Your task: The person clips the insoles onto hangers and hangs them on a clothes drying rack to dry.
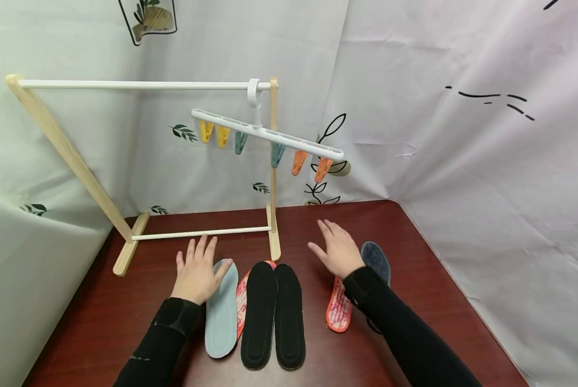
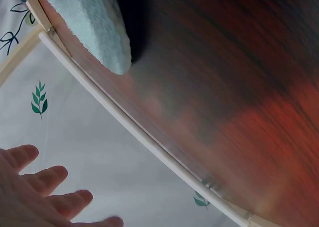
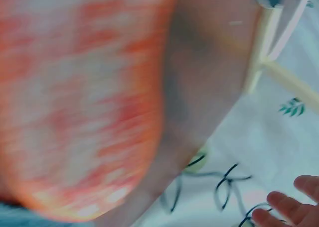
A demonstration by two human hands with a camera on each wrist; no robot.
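Dark red counter [image 1: 124, 301], white leaf-print curtains [image 1: 463, 161] all around.
Your left hand [image 1: 197, 274] and right hand [image 1: 339, 252] hover flat, fingers spread, over the insoles [image 1: 269, 312]; a wooden rack [image 1: 76, 161] carries a peg hanger [image 1: 269, 134].

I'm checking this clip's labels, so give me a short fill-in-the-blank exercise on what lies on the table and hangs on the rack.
1. The left hand rests over the pale ____ insole.
2. Between the hands lie two ____ insoles side by side.
3. The clip hanger on the rack's top rail carries ____ clips.
4. The right hand hovers over an ____ patterned insole.

Missing words: blue; black; six; orange
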